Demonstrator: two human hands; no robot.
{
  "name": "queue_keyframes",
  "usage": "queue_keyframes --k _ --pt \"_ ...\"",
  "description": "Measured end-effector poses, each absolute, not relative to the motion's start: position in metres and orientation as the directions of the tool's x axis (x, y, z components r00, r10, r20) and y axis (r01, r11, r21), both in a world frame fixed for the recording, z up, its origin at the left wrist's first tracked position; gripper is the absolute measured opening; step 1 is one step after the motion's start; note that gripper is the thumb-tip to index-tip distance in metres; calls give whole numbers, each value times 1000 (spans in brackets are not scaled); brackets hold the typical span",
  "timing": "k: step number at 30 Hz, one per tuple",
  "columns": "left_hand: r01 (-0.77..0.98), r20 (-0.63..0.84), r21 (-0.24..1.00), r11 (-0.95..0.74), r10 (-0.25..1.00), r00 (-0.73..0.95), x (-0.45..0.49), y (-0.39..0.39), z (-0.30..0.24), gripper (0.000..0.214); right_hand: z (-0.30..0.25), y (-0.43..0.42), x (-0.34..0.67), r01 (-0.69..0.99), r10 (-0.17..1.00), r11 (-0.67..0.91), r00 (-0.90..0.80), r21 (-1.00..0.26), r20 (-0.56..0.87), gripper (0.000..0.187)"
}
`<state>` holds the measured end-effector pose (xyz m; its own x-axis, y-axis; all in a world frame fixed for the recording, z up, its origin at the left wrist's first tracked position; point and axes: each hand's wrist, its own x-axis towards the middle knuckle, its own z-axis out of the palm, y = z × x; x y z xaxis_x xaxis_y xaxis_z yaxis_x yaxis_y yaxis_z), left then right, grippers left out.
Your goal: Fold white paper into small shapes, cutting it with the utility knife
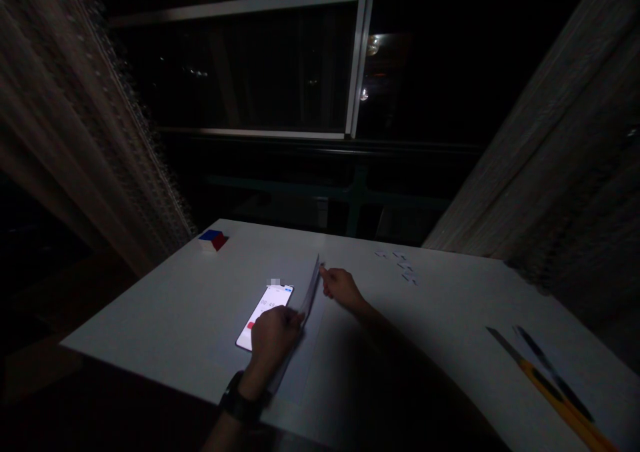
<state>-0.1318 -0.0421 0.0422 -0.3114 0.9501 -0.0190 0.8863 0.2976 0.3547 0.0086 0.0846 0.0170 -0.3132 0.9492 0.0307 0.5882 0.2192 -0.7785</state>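
Note:
A white sheet of paper (311,291) stands partly raised from the table, seen nearly edge-on. Pinched between the fingers of my left hand (274,332) is its near part. At the sheet's far end, my right hand (345,289) is closed, with thumb and forefinger together at the edge; dim light blurs the exact contact. Partly behind my left hand lies a lit phone (273,299) with a running-time display and a red button. On my left wrist is a dark watch (243,399).
A blue, red and white cube (213,240) sits at the table's far left corner. Several small paper pieces (404,267) lie at the back right. Near the right edge are a yellow-handled cutter (543,382) and a dark pen (550,369). Curtains (525,112) flank the dark window.

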Motion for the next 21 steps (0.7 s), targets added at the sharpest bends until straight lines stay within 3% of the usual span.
queue_keyframes --k 6,10,13,16,21 --pt "843 -26 413 345 930 -368 -133 -43 42 36 12 80 5 508 925 374 -264 -776 273 26" --pt "839 9 433 330 929 -370 -132 -44 42 46 17 73 2 494 860 496 -394 -714 324 36" --pt "854 66 418 311 927 -370 -131 -45 43 54 22 67 0 544 850 522 -401 -657 342 40" --pt "861 91 393 324 918 -387 -130 -45 44 55 28 62 -2 620 887 460 -354 -636 296 43" --pt "892 131 321 318 918 -374 -123 -48 41 46 27 56 -8 564 862 368 -504 -739 45 56"
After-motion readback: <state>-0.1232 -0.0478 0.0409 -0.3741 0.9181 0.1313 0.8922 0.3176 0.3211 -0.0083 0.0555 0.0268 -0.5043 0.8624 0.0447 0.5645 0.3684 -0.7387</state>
